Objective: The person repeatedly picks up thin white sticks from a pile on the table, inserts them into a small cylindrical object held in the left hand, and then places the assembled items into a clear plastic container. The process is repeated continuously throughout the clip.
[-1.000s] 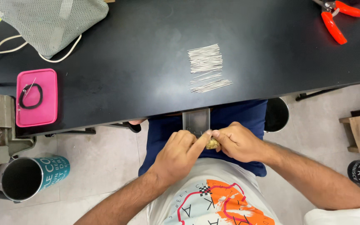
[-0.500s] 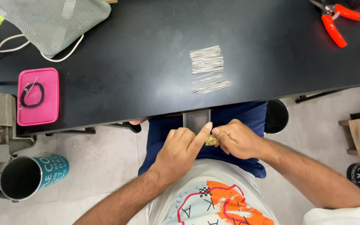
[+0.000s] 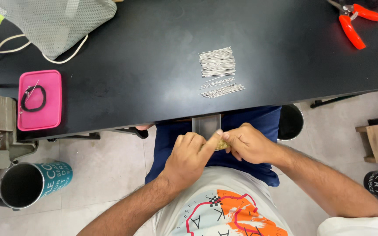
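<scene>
at the far left, a teal cylindrical can with a dark open mouth (image 3: 33,183) lies on its side on the tiled floor, below a flat pink rectangular tray (image 3: 39,106) on the long black tabletop (image 3: 145,57); a black loop (image 3: 33,98) lies in that tray. above it sits a grey mesh pouch (image 3: 51,22) with a pale cord (image 3: 31,48) trailing from under it. further right, near the table's front edge, lie two bundles of thin silvery wire pieces (image 3: 218,70), a neat stack behind and a looser, fanned lot in front.

below the table edge, over the person's blue-clad lap, a small grey metal block (image 3: 206,124) juts out from under the tabletop. the left hand (image 3: 191,155) is curled, its thumb stretched up against the lower end of the block. just right of it, touching, the right hand (image 3: 250,143) is closed with fingers folded in. between the two hands a small yellowish-tan object (image 3: 222,144) is pinched, mostly hidden by the fingers; what it is cannot be told.

at the far right top, orange-handled cutters (image 3: 353,19) lie on the table, well apart from the hands.
</scene>
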